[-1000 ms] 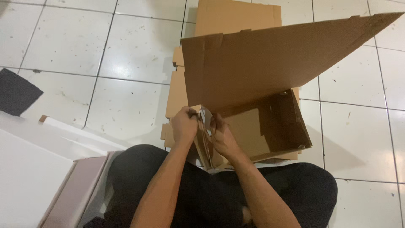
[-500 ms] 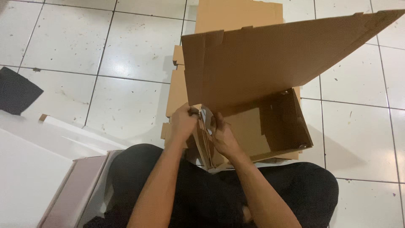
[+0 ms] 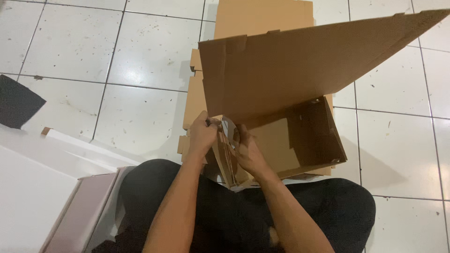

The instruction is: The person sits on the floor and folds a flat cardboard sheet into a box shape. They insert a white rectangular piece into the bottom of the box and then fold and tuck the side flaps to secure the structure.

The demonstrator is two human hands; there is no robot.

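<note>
At the centre of the frame, a brown cardboard box [image 3: 300, 145] sat half formed on the white tiled floor [image 3: 140, 61], just in front of the seated person's dark-trousered lap [image 3: 234, 215]. Its base and far walls already stood up, the open inside facing the camera, and its large lid panel [image 3: 300, 70] slanted up toward the upper right of the frame, not yet folded down. The near-left corner was the part in hand. There the left hand [image 3: 202, 136] was closed around the outer edge of the side flap [image 3: 227, 159], fingers curled over it, while the right hand [image 3: 246, 151] pinched the same flap from the inner side, thumb and fingers pressed against the card. Both hands were shut on the flap, close together but not clearly touching each other. Judging by this, the box looked roughly midway: the body was shaped, yet this corner seemed still loose, the opposite side could not be judged, and the lid stood open.

Under and behind the box lay a stack of flat cardboard sheets [image 3: 262, 16], running toward the top centre. At the lower left were white boards [image 3: 28, 187] and a pale pinkish panel [image 3: 79, 211], and a dark mat [image 3: 16, 100] showed at the left edge.
</note>
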